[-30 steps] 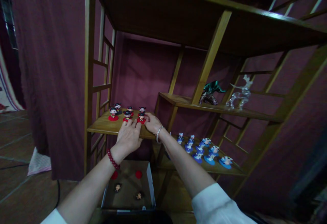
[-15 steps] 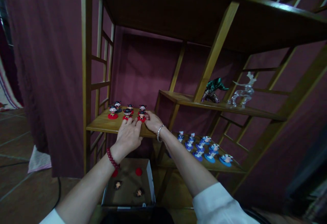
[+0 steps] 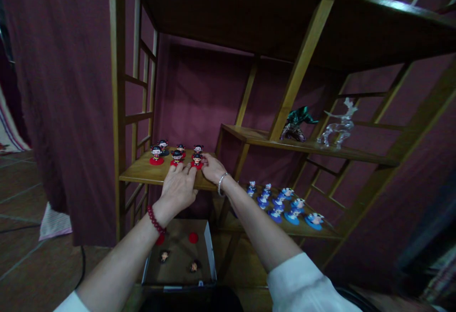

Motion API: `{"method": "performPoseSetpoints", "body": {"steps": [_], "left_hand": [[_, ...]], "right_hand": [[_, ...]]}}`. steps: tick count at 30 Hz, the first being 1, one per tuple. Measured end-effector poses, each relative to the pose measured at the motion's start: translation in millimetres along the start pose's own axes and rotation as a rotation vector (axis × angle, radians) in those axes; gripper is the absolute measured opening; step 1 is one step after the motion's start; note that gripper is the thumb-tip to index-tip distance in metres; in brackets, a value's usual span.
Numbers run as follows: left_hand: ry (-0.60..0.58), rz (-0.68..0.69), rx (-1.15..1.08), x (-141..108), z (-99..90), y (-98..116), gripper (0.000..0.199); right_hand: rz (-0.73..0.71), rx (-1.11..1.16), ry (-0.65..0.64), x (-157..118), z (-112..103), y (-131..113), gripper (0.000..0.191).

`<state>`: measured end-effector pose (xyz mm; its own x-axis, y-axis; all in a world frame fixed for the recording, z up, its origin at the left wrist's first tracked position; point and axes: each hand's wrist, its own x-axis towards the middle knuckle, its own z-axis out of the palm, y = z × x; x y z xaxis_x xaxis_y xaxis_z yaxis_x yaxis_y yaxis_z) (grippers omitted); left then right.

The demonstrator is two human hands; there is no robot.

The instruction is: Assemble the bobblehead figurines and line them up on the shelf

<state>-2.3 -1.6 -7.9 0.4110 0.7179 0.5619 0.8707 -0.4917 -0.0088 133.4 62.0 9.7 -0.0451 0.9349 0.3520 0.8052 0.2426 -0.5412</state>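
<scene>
Small black-haired doll figurines on red bases stand in two rows on the left wooden shelf (image 3: 137,173). My left hand (image 3: 179,186) reaches up from the front with fingers stretched out. Its fingertips touch the bases of the front middle figurine (image 3: 176,157) and the front right figurine (image 3: 196,161). My right hand (image 3: 213,168) comes in from the right, thumb and fingers closed at the side of that front right figurine. Another figurine (image 3: 156,154) stands at the front left, out of contact with both hands. Parts of the red bases are hidden behind my fingers.
Below stands an open box (image 3: 178,276) holding two loose figurines (image 3: 194,266) and red discs (image 3: 193,238). Several blue-and-white figurines (image 3: 293,212) fill a lower right shelf. A clear deer ornament (image 3: 338,129) and a dark green ornament (image 3: 298,124) sit on the raised shelf.
The view has shifted very slightly. Both hands stay at the front right figurine, and the figurines keep their places.
</scene>
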Motion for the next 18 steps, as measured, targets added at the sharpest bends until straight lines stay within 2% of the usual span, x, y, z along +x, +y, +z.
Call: {"method": "performPoseSetpoints", "body": {"steps": [18], "left_hand": [[0.065,0.016,0.004,-0.8,1.8,0.4,0.041]], "right_hand": [[-0.012,-0.006,0.004,1.8,1.5,2.4,0.039]]}}
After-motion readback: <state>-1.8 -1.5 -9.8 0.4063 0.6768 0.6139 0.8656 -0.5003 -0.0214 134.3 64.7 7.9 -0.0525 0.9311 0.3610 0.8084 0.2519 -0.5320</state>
